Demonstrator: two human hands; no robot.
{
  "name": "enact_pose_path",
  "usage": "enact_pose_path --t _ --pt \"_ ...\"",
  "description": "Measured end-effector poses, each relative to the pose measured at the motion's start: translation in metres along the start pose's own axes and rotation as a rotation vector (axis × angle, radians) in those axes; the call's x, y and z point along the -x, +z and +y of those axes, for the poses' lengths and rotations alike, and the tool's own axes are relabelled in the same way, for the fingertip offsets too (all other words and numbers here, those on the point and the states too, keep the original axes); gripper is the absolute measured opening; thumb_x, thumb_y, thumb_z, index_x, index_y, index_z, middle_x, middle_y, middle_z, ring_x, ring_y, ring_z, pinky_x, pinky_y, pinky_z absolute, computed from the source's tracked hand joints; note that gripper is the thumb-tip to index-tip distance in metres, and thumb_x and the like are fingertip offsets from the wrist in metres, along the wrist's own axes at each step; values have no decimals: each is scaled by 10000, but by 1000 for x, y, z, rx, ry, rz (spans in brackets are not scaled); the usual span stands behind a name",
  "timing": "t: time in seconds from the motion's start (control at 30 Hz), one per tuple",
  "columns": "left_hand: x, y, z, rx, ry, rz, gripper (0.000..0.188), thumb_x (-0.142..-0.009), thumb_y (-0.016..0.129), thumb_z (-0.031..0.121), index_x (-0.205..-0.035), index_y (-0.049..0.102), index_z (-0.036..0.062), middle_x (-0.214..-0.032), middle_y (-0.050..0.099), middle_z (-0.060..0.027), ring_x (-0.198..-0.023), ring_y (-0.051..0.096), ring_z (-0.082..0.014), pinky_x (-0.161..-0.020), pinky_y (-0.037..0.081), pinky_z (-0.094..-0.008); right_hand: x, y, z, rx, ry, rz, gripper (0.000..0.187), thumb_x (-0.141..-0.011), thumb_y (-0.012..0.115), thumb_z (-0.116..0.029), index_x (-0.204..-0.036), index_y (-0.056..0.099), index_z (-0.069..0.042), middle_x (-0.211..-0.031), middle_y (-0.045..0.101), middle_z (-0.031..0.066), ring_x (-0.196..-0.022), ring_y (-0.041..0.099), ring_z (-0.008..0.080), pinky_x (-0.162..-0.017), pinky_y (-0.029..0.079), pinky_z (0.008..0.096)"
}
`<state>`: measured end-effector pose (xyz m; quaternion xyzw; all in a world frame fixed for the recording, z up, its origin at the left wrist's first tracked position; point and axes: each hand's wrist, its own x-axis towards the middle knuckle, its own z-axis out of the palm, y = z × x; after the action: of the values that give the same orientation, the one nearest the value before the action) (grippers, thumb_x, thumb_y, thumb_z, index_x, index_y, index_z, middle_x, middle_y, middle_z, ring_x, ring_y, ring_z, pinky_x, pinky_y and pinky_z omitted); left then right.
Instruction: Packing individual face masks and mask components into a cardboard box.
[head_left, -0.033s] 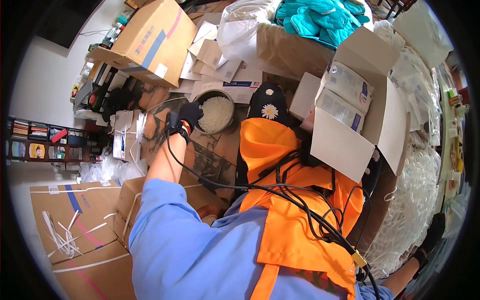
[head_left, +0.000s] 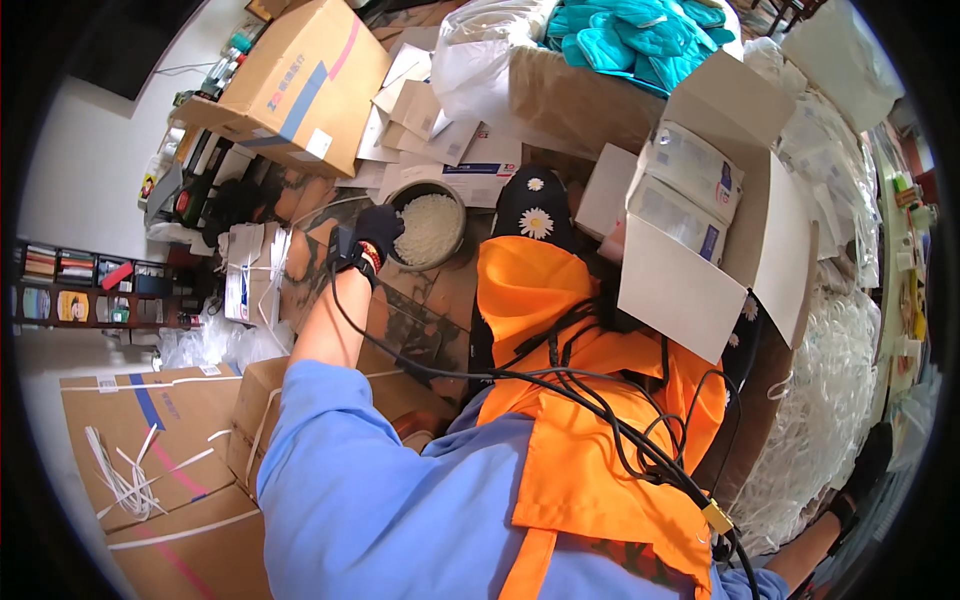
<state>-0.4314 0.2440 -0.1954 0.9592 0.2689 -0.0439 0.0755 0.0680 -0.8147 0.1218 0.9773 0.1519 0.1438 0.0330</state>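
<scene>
My left hand [head_left: 379, 229], in a dark glove, is closed at the left rim of a round grey bucket [head_left: 462, 232]. White granular pellets [head_left: 430, 228] fill much of the bucket, which stands on the patterned floor. The fingertips are partly hidden by the back of the glove. Far to the right, my right hand [head_left: 868, 462], also dark-gloved, reaches out beside a heap of clear plastic packs [head_left: 815, 420]. It appears dark and near the edge of the picture, so its fingers do not show clearly.
An open white carton [head_left: 680, 300] with plastic-wrapped packs stands by my right knee. Ahead, teal padded pieces [head_left: 640, 45] fill a lined container. Brown cartons [head_left: 150, 440] lie at left, another carton [head_left: 300, 90] behind. Black cables [head_left: 600, 400] cross my orange apron.
</scene>
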Motion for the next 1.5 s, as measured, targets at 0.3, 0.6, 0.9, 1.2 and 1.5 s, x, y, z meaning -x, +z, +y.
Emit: enact_pose_path --t 0.3,0.6,0.9,1.2,1.5 --pt "-58 -154 212 1455 -302 71 195 -918 518 135 -1036 628 24 -854 658 -101 -671 641 -170 -565 500 -255 -39 -46 -285 -64 -346 549 137 -852 665 -124 -908 624 -6 -884 618 156 -875 601 329 -808 485 370" --pt "-64 -198 423 916 570 379 220 -820 647 27 -1036 612 6 -966 657 -104 -882 649 -231 -813 509 -321 -109 -5 -586 -531 -701 64 278 -656 757 -113 -887 622 -36 -874 589 150 -852 583 356 -751 482 407" --pt "-57 -177 419 901 450 532 141 -847 637 63 -981 627 23 -889 644 -155 -825 648 -320 -728 515 -355 -143 74 -644 -229 -660 -355 743 -656 784 -365 -1271 513 -49 -1155 572 204 -1097 553 365 -960 439 432" --pt "-63 -180 413 1157 308 302 199 -840 671 82 -1018 626 7 -902 667 -128 -821 656 -227 -741 514 -312 -179 82 -617 -700 -530 -447 302 -827 632 -197 -1095 661 -60 -1027 668 175 -962 635 341 -849 500 399" --pt "-92 -225 415 983 525 591 396 -866 683 149 -1213 549 14 -1014 648 -61 -934 602 -145 -826 491 -295 -136 -21 -596 -679 -669 -142 196 -838 562 -132 -980 679 -64 -922 679 162 -863 649 352 -758 522 410"
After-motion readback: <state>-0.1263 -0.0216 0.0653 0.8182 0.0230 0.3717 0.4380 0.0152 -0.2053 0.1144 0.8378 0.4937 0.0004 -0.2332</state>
